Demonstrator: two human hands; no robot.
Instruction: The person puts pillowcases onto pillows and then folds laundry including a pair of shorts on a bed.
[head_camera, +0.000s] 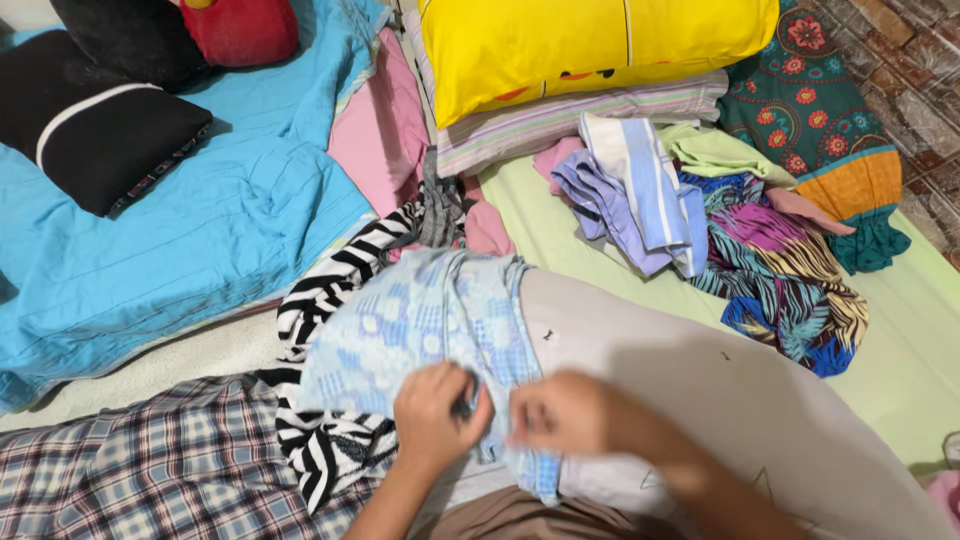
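Note:
A light blue patterned cloth (420, 320) lies bunched in front of me over a beige cushion (700, 390). My left hand (438, 415) pinches its near edge with closed fingers. My right hand (565, 412), blurred, grips the same edge just to the right. A black-and-white striped garment (335, 285) lies under the cloth's left side.
A heap of loose clothes (700, 215) sits on the pale green sheet (900, 340) at right. A yellow pillow (590, 40) and a striped pillow (570, 115) lie at the back. A blue blanket (190, 230) with a black cushion (90, 120) lies left; plaid fabric (150, 470) near left.

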